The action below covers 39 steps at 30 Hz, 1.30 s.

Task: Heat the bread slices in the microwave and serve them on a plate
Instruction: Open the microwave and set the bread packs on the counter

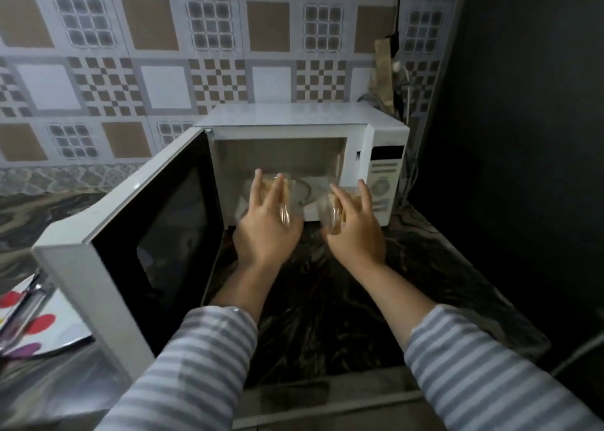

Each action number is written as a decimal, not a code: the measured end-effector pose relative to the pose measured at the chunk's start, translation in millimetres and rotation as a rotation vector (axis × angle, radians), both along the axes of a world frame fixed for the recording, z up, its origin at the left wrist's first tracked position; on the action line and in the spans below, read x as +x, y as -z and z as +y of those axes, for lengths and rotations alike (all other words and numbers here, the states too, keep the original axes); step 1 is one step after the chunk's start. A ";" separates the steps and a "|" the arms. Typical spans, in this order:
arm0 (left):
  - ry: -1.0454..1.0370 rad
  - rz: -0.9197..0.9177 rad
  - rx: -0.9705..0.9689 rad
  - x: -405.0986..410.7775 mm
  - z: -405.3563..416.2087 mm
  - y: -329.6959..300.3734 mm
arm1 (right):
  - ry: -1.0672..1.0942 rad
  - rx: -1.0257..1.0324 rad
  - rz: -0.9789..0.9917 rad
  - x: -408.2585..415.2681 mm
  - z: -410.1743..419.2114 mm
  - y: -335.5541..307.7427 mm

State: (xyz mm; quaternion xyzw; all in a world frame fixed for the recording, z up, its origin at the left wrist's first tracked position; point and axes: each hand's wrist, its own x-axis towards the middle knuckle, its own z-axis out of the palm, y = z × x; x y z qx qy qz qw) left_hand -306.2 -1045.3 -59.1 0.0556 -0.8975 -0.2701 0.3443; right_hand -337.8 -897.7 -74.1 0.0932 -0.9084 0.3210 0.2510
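bread slices, one gripped in each hand, stand on edge at the microwave mouth. left hand is nearer the cavity than right hand.

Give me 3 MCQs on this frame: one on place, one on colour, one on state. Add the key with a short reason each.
1. Where is the plate?
A. inside the microwave
B. on the counter, left of the open door
C. on top of the microwave

2. What colour is the microwave casing?
A. white
B. red
C. black

3. What state is the microwave door in?
A. shut
B. swung open to the left
C. removed

Key: B, the plate with coloured dots lies at the left edge beyond the door; A, the top and front frame are white; B, the cavity is exposed, and the left hand and right hand each hold bread at its opening.
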 end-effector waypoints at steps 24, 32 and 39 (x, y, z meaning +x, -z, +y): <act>0.129 -0.270 0.031 -19.3 3.6 133.0 | -0.100 0.214 -0.285 -49.1 24.1 107.3; 0.402 -0.293 0.174 8.6 -49.8 121.8 | -0.422 0.255 0.099 -2.5 -4.1 111.7; 0.313 -0.567 -0.076 17.1 -56.9 141.1 | -0.541 0.246 0.078 8.4 -18.8 131.6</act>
